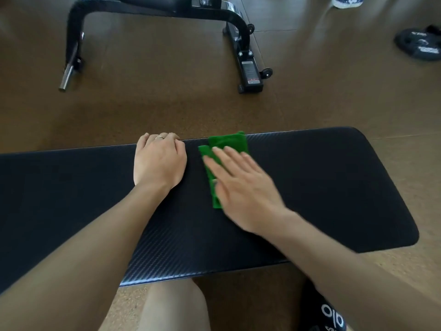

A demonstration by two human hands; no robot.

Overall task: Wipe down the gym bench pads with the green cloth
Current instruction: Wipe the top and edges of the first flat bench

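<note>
A black textured bench pad (334, 187) stretches across the middle of the head view. On it, near its far edge, lies the folded green cloth (229, 142). My right hand (241, 187) lies flat on the cloth with straight, spread fingers and covers most of it. To the left of the cloth, my left hand (160, 161) rests on the pad, and its fingers curl over the pad's far edge. It wears a ring.
Another black bench frame (248, 68) with small wheels stands on the brown floor beyond the pad. A black sandal (422, 44) and a white shoe (346, 2) lie at the far right. My knees show below the pad's near edge.
</note>
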